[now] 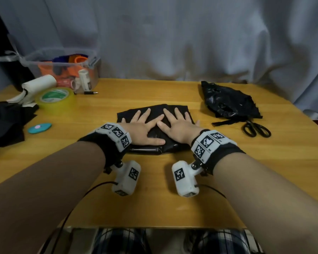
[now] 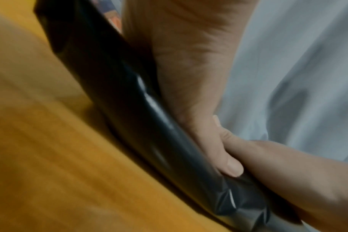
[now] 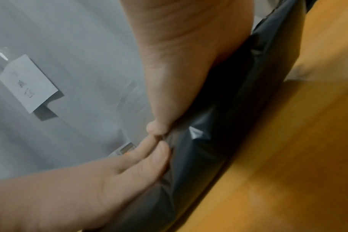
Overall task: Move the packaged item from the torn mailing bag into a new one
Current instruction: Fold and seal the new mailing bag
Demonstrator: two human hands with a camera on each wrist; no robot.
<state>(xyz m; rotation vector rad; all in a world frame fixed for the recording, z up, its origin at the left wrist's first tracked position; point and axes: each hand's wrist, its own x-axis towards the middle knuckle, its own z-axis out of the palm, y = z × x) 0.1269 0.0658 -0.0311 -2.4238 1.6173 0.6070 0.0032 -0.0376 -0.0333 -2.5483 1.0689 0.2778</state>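
A flat black mailing bag [image 1: 155,111] lies at the middle of the wooden table [image 1: 154,195], bulging as if something is inside. My left hand [image 1: 142,123] and right hand [image 1: 176,121] press down on it side by side, palms flat and fingers spread. The left wrist view shows my left hand [image 2: 189,66] flat on the glossy black bag [image 2: 129,109], with the other hand touching its thumb. In the right wrist view my right hand [image 3: 179,62] lies on the bag [image 3: 218,125] the same way. A crumpled, torn black bag [image 1: 229,101] lies at the far right.
Black scissors [image 1: 256,128] lie by the torn bag. At the left stand a roll of yellow tape [image 1: 56,99], a white paper roll [image 1: 39,84], a clear bin [image 1: 62,66] of oddments, a pen [image 1: 90,92], a teal oval object [image 1: 39,128] and black cloth [image 1: 6,123].
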